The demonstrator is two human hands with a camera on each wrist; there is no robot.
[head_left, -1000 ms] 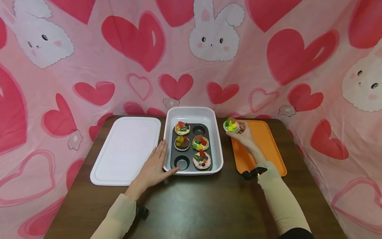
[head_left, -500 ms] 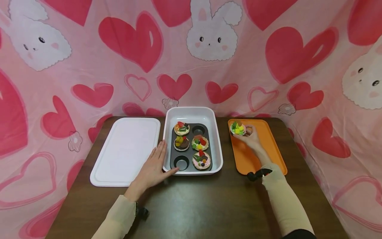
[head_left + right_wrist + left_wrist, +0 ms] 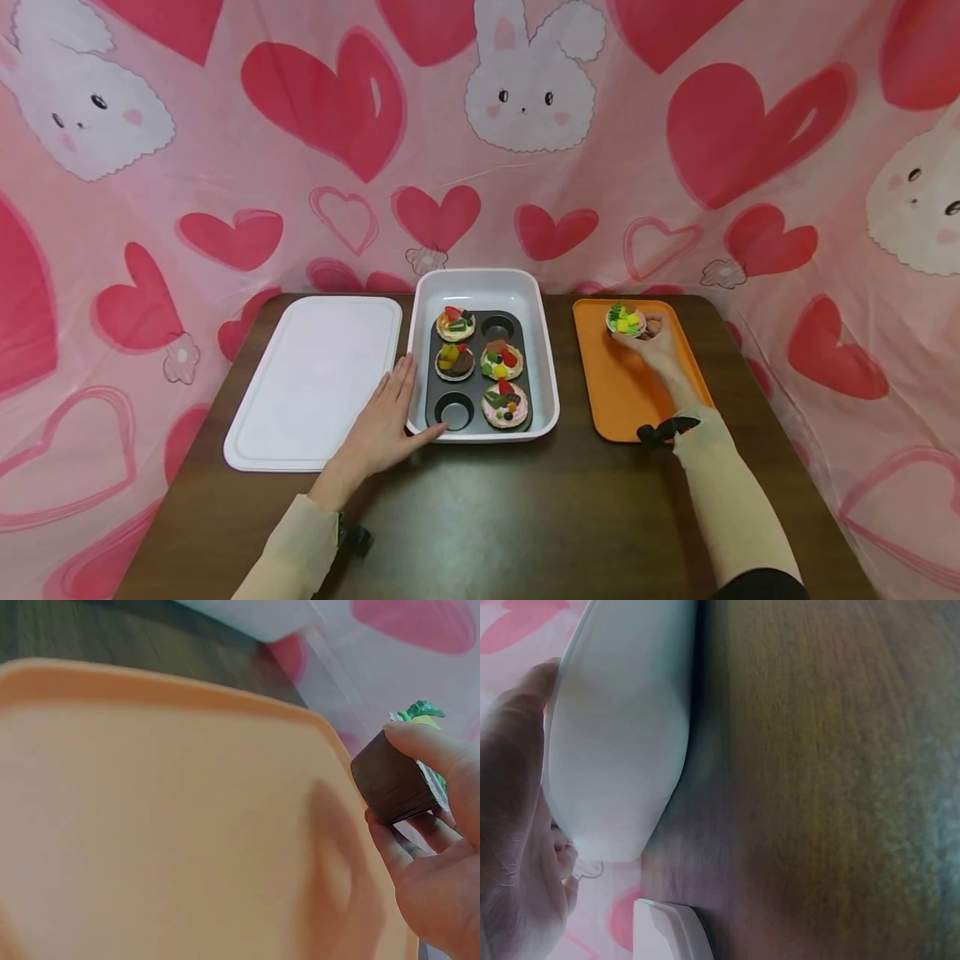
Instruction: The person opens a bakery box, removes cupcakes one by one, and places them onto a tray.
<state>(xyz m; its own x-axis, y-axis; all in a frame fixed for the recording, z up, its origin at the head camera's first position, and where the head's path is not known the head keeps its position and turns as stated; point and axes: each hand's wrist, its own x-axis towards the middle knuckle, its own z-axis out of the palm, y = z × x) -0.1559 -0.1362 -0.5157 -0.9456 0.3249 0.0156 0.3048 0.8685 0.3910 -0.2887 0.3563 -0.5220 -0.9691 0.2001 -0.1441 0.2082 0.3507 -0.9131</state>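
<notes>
My right hand (image 3: pixel 658 346) pinches a toy cupcake (image 3: pixel 625 319) with green and yellow topping, holding it over the far part of the orange tray (image 3: pixel 618 400). In the right wrist view its brown cup (image 3: pixel 394 780) sits between thumb and fingers, and the hand's shadow falls on the tray. My left hand (image 3: pixel 378 429) rests with straight fingers along the near left corner of a white bin (image 3: pixel 551 375), thumb over the front rim. Inside the bin lies a dark muffin tin (image 3: pixel 477 400). Several fruit-topped cupcakes (image 3: pixel 506 404) fill its cups, except the far right and near left ones.
To the left of the bin lies a white lid-like board (image 3: pixel 315 383), close to the left forearm. Everything stands on a dark wooden table (image 3: pixel 487 517). Behind it hangs a pink cloth (image 3: pixel 450 108) with hearts and rabbits.
My right hand has carried the cupcake rightward, from the orange tray's far left corner to above its far middle. The left hand stays at the bin's corner.
</notes>
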